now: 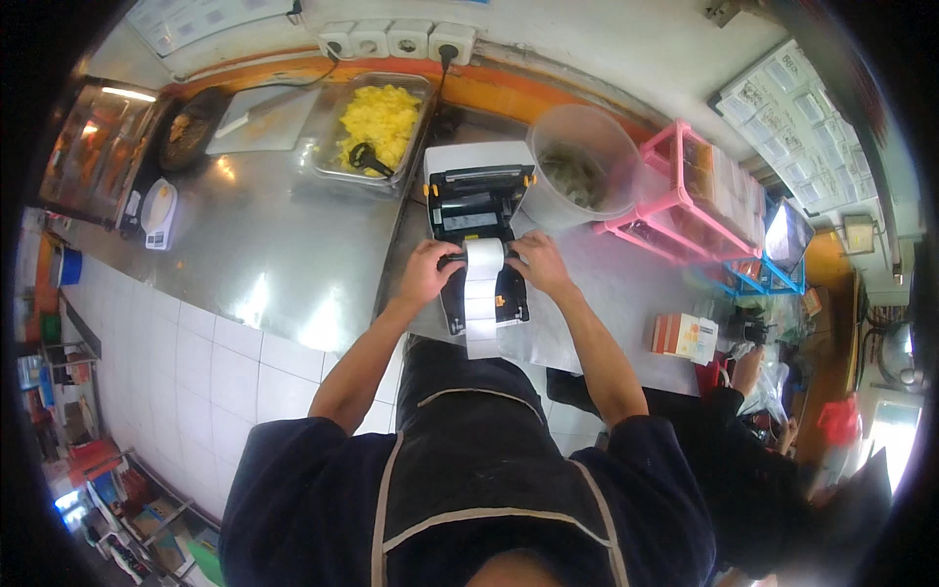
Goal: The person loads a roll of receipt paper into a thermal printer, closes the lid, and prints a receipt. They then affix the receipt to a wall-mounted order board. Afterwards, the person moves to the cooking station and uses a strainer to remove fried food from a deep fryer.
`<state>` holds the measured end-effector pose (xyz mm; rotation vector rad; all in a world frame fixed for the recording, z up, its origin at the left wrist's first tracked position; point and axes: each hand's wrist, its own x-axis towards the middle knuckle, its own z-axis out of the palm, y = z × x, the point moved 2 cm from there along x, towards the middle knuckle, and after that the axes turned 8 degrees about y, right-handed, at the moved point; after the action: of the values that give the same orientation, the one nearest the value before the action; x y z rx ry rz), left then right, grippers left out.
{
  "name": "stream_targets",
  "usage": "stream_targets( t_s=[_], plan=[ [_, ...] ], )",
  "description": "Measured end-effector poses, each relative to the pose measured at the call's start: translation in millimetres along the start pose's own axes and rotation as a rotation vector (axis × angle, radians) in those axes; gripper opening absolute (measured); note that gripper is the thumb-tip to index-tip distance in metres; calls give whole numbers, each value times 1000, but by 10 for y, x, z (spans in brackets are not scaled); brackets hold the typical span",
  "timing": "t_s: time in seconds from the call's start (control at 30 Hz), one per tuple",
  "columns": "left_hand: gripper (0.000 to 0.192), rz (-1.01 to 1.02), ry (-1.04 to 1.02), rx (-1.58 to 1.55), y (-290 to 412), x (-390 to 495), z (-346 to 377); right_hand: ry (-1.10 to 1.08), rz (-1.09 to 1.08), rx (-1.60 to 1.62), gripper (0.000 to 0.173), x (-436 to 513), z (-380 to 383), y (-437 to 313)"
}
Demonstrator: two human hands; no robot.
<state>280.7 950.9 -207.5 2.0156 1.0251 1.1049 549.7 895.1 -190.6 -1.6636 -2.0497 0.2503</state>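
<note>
A label printer (480, 191) stands on the steel counter before me with its lid tipped up and its black inside showing. Over its lower half is a roll of white blank labels (485, 257), whose strip (482, 308) hangs down past the printer's front edge. At the roll's left end, my left hand (428, 270) pinches a dark holder or spindle end between thumb and fingers. My right hand (541, 263) grips the dark piece at the other end. Whether the roll rests on the printer or is held just above it, I cannot tell.
A steel tray of yellow chunks (381, 128) with a black utensil lies behind left, beside a cutting board (264, 121) and kitchen scale (158, 213). Behind right are a translucent bucket (583, 165) and pink rack (682, 198). Small boxes (682, 337) lie right, near a co-worker's hand (747, 372).
</note>
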Motion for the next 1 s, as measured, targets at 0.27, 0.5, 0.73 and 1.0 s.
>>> stream_targets(
  t_s=[0.27,0.5,0.73,1.0],
  plan=[
    [28,-18,-70,85,-4,-58,-2,-72,83,-39,33,0,99,-44],
    [25,45,176,124,215,-122,-147,257,273,119,50,-309,92,-16],
    [20,-90,19,124,460,-835,-135,485,958,264,25,-1454,450,-736],
    [23,70,-202,180,650,-893,135,418,460,126,19,-1119,310,-973]
  ],
)
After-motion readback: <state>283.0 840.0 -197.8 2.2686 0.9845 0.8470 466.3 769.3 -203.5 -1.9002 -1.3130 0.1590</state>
